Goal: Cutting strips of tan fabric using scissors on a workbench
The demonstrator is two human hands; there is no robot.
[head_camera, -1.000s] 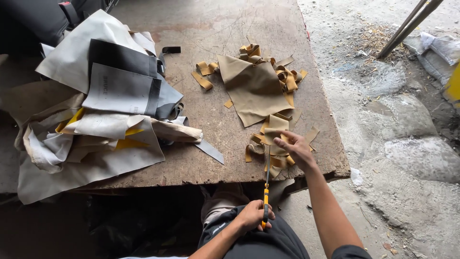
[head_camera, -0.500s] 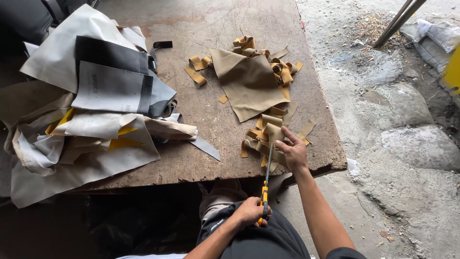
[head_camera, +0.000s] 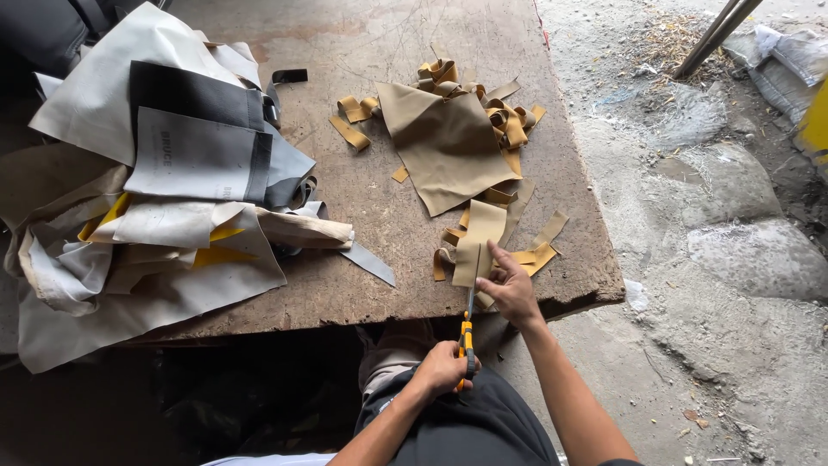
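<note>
Lap: dark trousers (head_camera: 466, 431) at the bottom edge of the view, just below both hands.
Left hand: the left hand (head_camera: 442, 369) is clenched around the orange-and-black handles of the scissors (head_camera: 467, 332), just above the lap and off the near edge of the tabletop.
Scissors: the blades point away from the person, up along the tan strip; the tips reach its lower part at the tabletop's near edge.
Right hand: the right hand (head_camera: 511, 289) pinches the lower end of the tan strip (head_camera: 476, 242) between thumb and fingers, just right of the blades, at the tabletop's near edge.
Tan strip: it lies flat on the tabletop, running away from the right hand, its near end caught between the hand and the scissors.
Offcuts: short tan and yellow scraps (head_camera: 539, 252) lie close around the strip, on both sides.
Tabletop: a worn brown board (head_camera: 388, 216), scratched, carrying all the material.
Tan sheet: a larger tan piece (head_camera: 444, 142) lies beyond the strip, near the middle of the tabletop.
Curled strips: curled yellow-tan strips (head_camera: 509, 121) sit at the sheet's far and right sides.
Fabric heap: a pile of grey, black and cream sheets (head_camera: 172, 173) covers the tabletop's left side, well apart from both hands.
Ground: rough concrete (head_camera: 716, 259) to the right.
</note>
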